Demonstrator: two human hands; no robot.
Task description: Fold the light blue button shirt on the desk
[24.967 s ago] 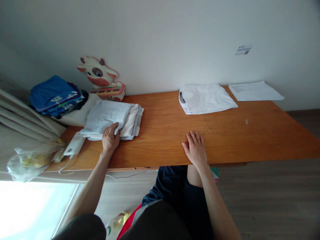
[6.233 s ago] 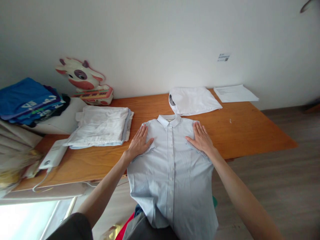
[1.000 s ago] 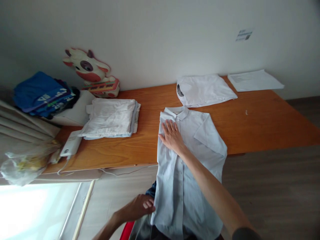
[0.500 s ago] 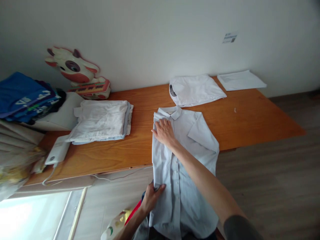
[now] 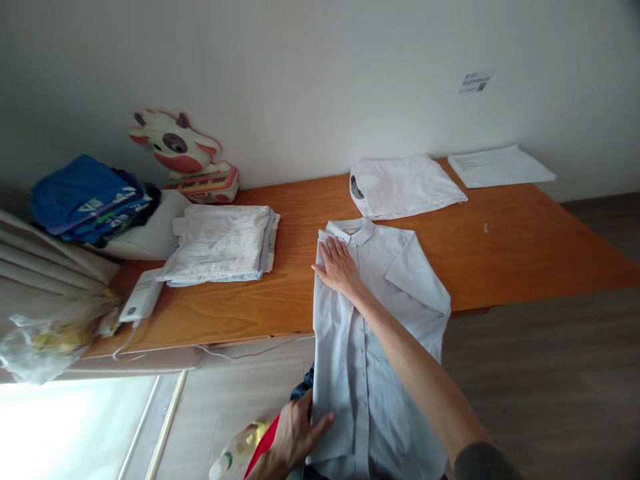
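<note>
A pale grey-white button-up shirt (image 5: 377, 320) with a collar lies buttons up, its top on the wooden table and its lower part hanging past the front edge. Its left side is folded inward. My right hand (image 5: 339, 267) rests flat on the shirt just below the collar, fingers stretched out. Lower down, my left hand (image 5: 296, 427) is at the shirt's left edge, thumb over the cloth and fingertips partly hidden behind it. The shirt's bottom hem runs out of view.
On the wooden table (image 5: 295, 267) are a stack of folded clothes (image 5: 225, 243), a folded white garment (image 5: 407, 187), paper sheets (image 5: 500, 167), a cow toy keyboard (image 5: 185, 157) and a white power strip (image 5: 143, 297). Blue clothes (image 5: 90, 200) lie on a white box. A bottle (image 5: 237, 450) stands below.
My left hand has slid down along the shirt's left edge toward the hem. My right hand stays on the cloth below the collar. The view has shifted slightly left.
</note>
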